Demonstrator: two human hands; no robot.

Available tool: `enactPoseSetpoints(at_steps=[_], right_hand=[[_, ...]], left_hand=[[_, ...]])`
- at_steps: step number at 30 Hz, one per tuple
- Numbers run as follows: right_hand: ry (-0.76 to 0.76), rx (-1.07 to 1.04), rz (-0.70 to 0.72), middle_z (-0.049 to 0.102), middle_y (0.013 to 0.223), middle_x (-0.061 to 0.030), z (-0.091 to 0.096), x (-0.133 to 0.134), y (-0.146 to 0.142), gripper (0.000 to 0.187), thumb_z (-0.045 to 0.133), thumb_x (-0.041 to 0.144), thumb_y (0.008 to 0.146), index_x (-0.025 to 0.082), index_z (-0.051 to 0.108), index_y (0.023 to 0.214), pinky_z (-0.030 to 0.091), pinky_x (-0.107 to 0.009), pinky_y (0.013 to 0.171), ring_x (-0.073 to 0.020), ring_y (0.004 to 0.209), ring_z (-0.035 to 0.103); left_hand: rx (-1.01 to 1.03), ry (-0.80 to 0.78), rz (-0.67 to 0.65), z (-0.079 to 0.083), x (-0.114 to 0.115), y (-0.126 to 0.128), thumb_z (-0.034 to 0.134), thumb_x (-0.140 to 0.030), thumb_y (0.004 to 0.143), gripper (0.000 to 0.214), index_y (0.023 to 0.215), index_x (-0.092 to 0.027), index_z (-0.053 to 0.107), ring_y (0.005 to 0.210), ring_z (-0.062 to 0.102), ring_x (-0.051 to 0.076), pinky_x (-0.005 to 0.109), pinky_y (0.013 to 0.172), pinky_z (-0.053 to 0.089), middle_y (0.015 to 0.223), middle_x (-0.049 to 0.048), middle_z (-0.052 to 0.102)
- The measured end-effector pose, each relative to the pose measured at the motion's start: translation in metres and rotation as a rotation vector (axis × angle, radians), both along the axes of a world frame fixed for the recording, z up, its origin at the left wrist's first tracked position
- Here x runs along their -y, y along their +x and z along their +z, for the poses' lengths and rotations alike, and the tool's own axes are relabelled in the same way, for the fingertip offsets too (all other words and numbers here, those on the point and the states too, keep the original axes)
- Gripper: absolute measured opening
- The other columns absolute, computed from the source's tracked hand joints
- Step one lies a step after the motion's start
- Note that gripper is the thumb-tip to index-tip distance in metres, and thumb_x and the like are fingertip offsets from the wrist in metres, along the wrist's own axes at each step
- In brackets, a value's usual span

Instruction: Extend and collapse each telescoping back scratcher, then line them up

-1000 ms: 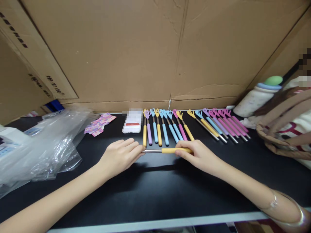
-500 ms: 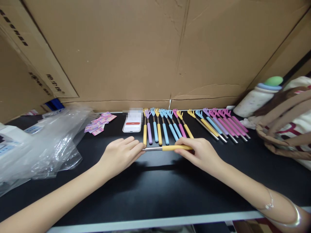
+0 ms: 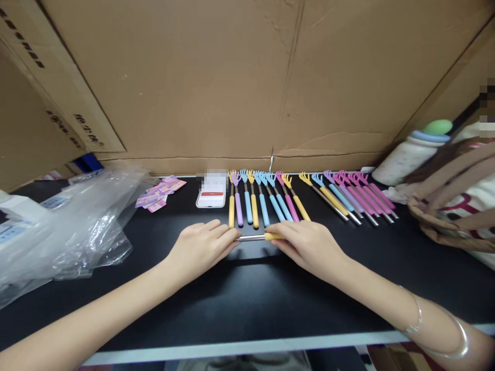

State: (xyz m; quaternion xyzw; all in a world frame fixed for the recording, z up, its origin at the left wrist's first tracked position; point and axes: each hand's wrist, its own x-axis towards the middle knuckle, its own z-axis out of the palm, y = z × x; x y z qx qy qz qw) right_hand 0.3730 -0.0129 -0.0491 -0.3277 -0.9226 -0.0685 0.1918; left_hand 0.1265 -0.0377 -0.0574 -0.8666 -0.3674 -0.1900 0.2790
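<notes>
Between my hands a back scratcher's metal rod with a yellow sleeve point(image 3: 251, 238) lies level, just above the black tabletop. My left hand point(image 3: 203, 242) pinches the rod's left end between thumb and fingers. On the yellow part, my right hand point(image 3: 309, 245) is closed and hides most of it. Just beyond my hands lies a row of back scratchers point(image 3: 263, 208) with yellow, purple, blue and pink handles, claws pointing away. To the right is a second group of back scratchers point(image 3: 351, 198), slanted, their steel ends towards me.
A phone point(image 3: 211, 198) and pink-purple cards point(image 3: 160, 193) lie left of the row. Clear plastic bags point(image 3: 77, 232) heap at the left. A white bottle point(image 3: 408, 159) and a beige bag point(image 3: 456, 201) are at the right. Cardboard point(image 3: 201, 82) stands behind the table.
My right hand has moved left and now covers more of the yellow sleeve. My left hand has shifted slightly right, still pinching the rod's end.
</notes>
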Motion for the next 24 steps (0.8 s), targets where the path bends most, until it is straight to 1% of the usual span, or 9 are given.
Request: enactPoseSetpoints(at_steps=[3,5,7,12,15,18,21,24], right_hand=[[0.049,0.039,0.016,0.067,0.077,-0.0001,0.001,0.007,-0.006,0.025,0.038,0.029,0.095,0.022,0.062,0.099,0.032,-0.023,0.052,-0.0102,0.062,0.061],[0.072,0.040,-0.003,0.065,0.071,0.0011,0.001,0.010,-0.008,0.026,0.038,0.030,0.095,0.025,0.063,0.100,0.028,-0.024,0.049,-0.0098,0.057,0.059],[0.069,0.024,-0.025,0.065,0.070,0.0014,0.001,0.011,-0.009,0.025,0.039,0.031,0.095,0.026,0.063,0.101,0.028,-0.024,0.049,-0.0097,0.057,0.059],[0.012,0.015,-0.015,0.069,0.080,0.0012,-0.003,0.009,-0.006,0.020,0.044,0.032,0.093,0.024,0.062,0.097,0.034,-0.023,0.054,-0.0106,0.065,0.062],[-0.016,-0.005,-0.010,0.070,0.084,0.0010,-0.004,0.006,-0.004,0.017,0.047,0.032,0.091,0.023,0.061,0.094,0.037,-0.023,0.058,-0.0116,0.068,0.063],[-0.084,-0.037,-0.021,0.070,0.088,0.0004,-0.002,0.003,-0.001,0.015,0.049,0.031,0.090,0.022,0.060,0.094,0.039,-0.023,0.062,-0.0127,0.074,0.064],[-0.159,-0.079,-0.010,0.069,0.090,-0.0020,0.002,-0.001,0.001,0.016,0.049,0.030,0.089,0.021,0.061,0.095,0.040,-0.023,0.066,-0.0140,0.080,0.062],[-0.201,-0.073,0.037,0.067,0.088,-0.0036,0.005,-0.003,0.001,0.019,0.049,0.033,0.090,0.020,0.061,0.095,0.040,-0.024,0.068,-0.0151,0.083,0.059]], left_hand=[[-0.002,-0.021,-0.038,0.000,0.002,0.004,0.041,-0.027,0.095,0.022,0.083,-0.020,0.058,0.061,0.053,0.014,0.028,0.052,0.028,0.062,-0.0036,0.059],[-0.006,-0.024,-0.054,0.001,0.002,0.005,0.041,-0.027,0.095,0.021,0.084,-0.021,0.058,0.061,0.053,0.014,0.028,0.052,0.027,0.062,-0.0038,0.058],[-0.006,-0.015,-0.048,0.003,0.003,0.005,0.042,-0.029,0.095,0.021,0.084,-0.021,0.058,0.061,0.053,0.014,0.029,0.052,0.026,0.060,-0.0041,0.057],[-0.018,-0.026,-0.024,0.008,0.004,0.002,0.043,-0.031,0.094,0.021,0.082,-0.022,0.058,0.061,0.052,0.014,0.029,0.054,0.027,0.061,-0.0042,0.057],[-0.022,-0.048,-0.004,0.010,0.003,-0.001,0.045,-0.031,0.093,0.018,0.085,-0.022,0.058,0.065,0.054,0.014,0.029,0.057,0.029,0.065,-0.0038,0.060],[-0.019,-0.065,0.012,0.010,0.001,-0.006,0.047,-0.034,0.092,0.017,0.088,-0.022,0.059,0.068,0.054,0.015,0.028,0.058,0.031,0.068,-0.0032,0.061],[-0.001,-0.089,-0.006,0.012,-0.003,-0.011,0.047,-0.036,0.092,0.019,0.092,-0.022,0.060,0.072,0.055,0.015,0.027,0.061,0.035,0.076,-0.0020,0.063],[0.036,-0.109,-0.040,0.015,-0.007,-0.015,0.047,-0.037,0.093,0.020,0.096,-0.024,0.062,0.078,0.055,0.014,0.026,0.065,0.038,0.087,-0.0007,0.065]])
